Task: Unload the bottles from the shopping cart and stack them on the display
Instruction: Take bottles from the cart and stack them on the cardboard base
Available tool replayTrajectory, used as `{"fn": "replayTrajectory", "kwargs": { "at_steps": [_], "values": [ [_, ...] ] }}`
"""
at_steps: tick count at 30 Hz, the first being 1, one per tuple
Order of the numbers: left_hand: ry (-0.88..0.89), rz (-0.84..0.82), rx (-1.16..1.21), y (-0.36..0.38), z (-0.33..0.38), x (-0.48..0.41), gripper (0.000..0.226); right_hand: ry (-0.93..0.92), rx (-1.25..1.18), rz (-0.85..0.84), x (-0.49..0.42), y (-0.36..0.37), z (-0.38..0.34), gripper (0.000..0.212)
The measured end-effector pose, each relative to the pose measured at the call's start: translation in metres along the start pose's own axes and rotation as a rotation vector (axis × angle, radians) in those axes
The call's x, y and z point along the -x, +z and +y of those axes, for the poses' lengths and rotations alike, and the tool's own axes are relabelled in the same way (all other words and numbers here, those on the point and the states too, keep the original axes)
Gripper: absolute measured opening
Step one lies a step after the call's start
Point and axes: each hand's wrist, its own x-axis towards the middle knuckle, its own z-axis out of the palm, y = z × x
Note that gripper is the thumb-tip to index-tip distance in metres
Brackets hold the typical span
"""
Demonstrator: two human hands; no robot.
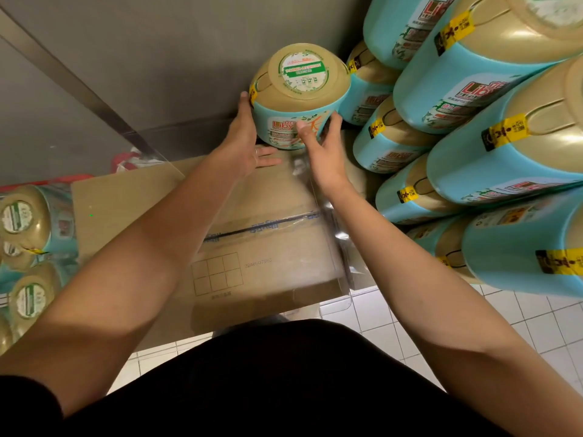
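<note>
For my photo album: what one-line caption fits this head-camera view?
Left hand and right hand hold a bottle by the wall, beside the stack, above a box.

Single head cam, wide-angle, faces fwd & steeply down, close above the cardboard box [268, 247].

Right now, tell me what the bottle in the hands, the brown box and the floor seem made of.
The bottle looks like plastic: glossy turquoise body, tan top with a soft sheen, printed label. The box looks like cardboard: matte brown, sealed with shiny clear tape. The floor is probably glazed tile: small white squares, grey grout lines.
</note>
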Motion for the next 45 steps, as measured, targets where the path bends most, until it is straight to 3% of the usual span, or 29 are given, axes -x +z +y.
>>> {"fn": "replayTrajectory", "kwargs": {
  "at_steps": [8, 22, 29, 40, 45],
  "values": [
    [-0.011, -0.063, -0.021, -0.010, 0.013, -0.011, 0.059, 0.034, 0.053, -0.017, -0.011, 0.003, -0.002, 0.060],
    [0.070, -0.051, 0.002, -0.025, 0.010, -0.025, 0.071, 0.061, 0.058, 0.004, 0.010, -0.005, 0.001, 0.071],
    [0.105, -0.061, 0.045, -0.034, -0.003, -0.021, 0.064, 0.093, 0.080, 0.040, 0.049, -0.018, -0.004, 0.068],
    [0.219, 0.115, 0.084, -0.071, -0.088, 0.054, 0.028, 0.043, 0.023, -0.031, 0.144, -0.047, -0.002, 0.050],
    [0.361, 0.136, 0.164, -0.100, -0.149, 0.121, 0.027, 0.032, -0.068, -0.128, 0.196, -0.063, 0.013, 0.042]
  ]
}}
